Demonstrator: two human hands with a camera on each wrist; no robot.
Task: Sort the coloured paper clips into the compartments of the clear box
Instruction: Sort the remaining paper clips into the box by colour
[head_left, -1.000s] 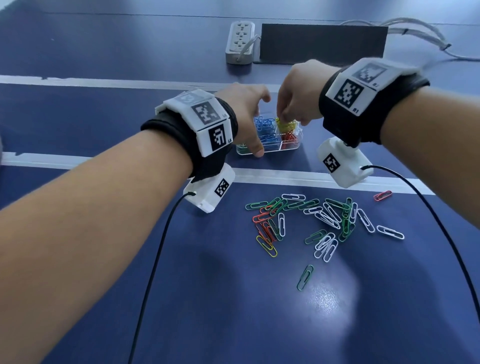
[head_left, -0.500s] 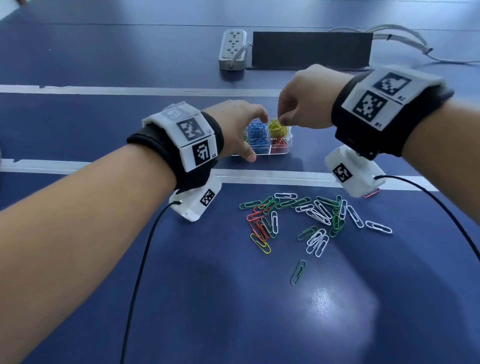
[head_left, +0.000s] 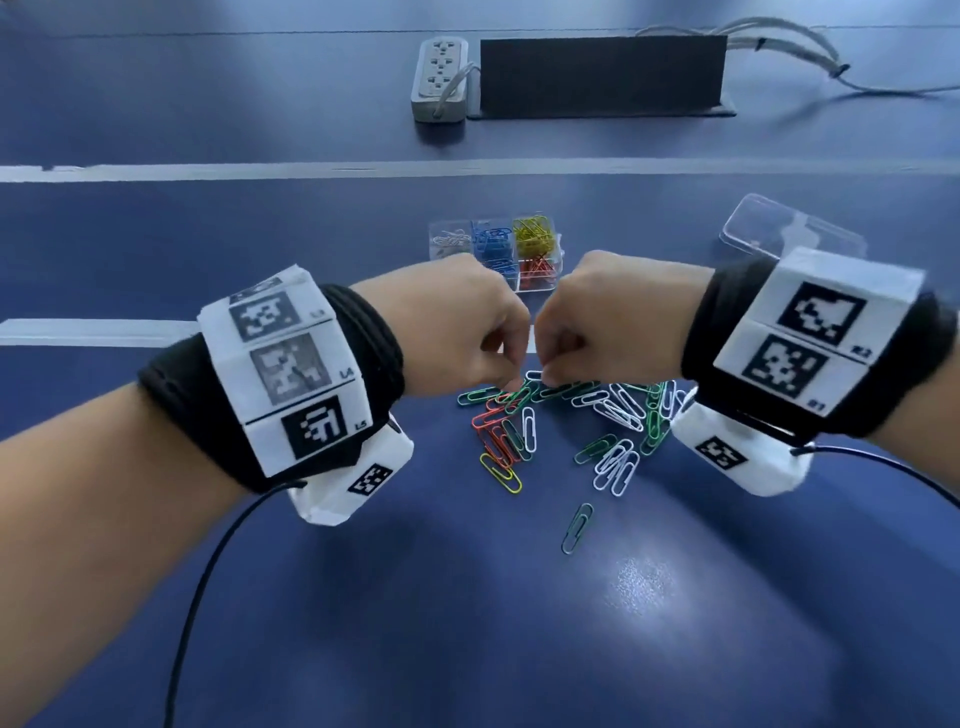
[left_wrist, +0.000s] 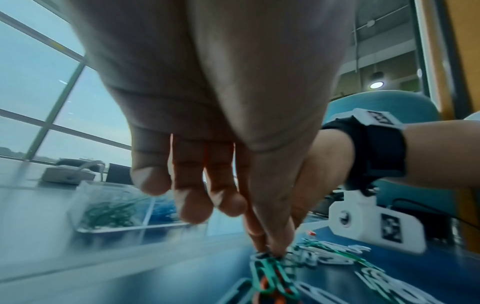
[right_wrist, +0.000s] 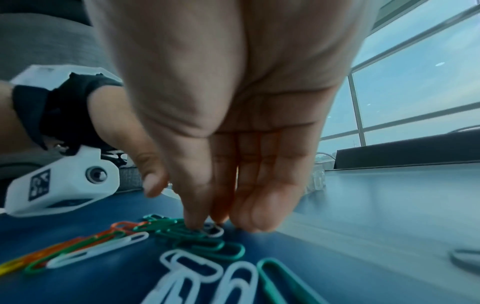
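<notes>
The clear box (head_left: 558, 244) stands beyond both hands, with white, blue, yellow and red clips in separate compartments; the left wrist view shows a compartment of green clips (left_wrist: 109, 211). A loose pile of paper clips (head_left: 618, 447), green, white, orange-red and one yellow, lies on the blue table. Both hands are down at the pile's far edge, almost knuckle to knuckle. My left hand (head_left: 511, 382) pinches a green clip (left_wrist: 262, 267) between thumb and forefinger. My right hand (head_left: 540, 371) has thumb and forefinger tips closed on the end of a white clip (right_wrist: 217, 231) beside green ones.
The box's clear lid (head_left: 779, 228) lies to the right of the box. A power strip (head_left: 441, 78) and a black panel (head_left: 602, 73) sit at the table's far side. One green clip (head_left: 576, 527) lies apart, nearer to me. Cables trail from both wrist cameras.
Both hands have come back from over the box towards me and dropped to the pile. The box, covered before, now shows in full, and the fingertips have closed on clips.
</notes>
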